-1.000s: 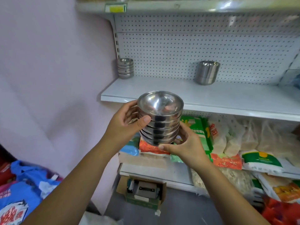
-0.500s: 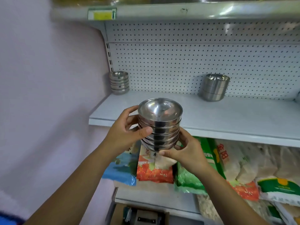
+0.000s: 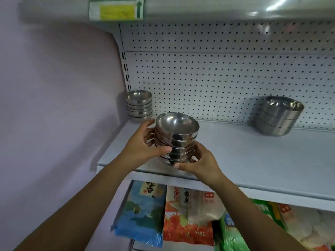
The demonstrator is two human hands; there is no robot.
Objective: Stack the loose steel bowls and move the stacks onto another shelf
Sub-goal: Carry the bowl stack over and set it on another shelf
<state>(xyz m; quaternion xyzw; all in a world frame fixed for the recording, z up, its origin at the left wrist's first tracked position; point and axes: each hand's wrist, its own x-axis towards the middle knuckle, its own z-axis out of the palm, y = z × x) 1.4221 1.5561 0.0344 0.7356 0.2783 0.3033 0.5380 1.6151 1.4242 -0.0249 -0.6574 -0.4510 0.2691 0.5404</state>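
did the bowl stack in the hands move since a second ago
Yes. The held stack rose and went forward: it hung mostly below the front edge of the white shelf, and now it is above that edge.

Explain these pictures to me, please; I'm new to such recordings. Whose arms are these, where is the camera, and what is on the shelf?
No machine here: a person works bare-handed. The camera sits on their head and looks forward and down, so the arms reach in from below. The left hand and right hand grip a bowl stack of nested steel bowls from either side, at the front of a white shelf. I cannot tell whether it already rests there. At the back of that shelf stand a left stack in the corner and a right stack. Food packets lie on the level below.
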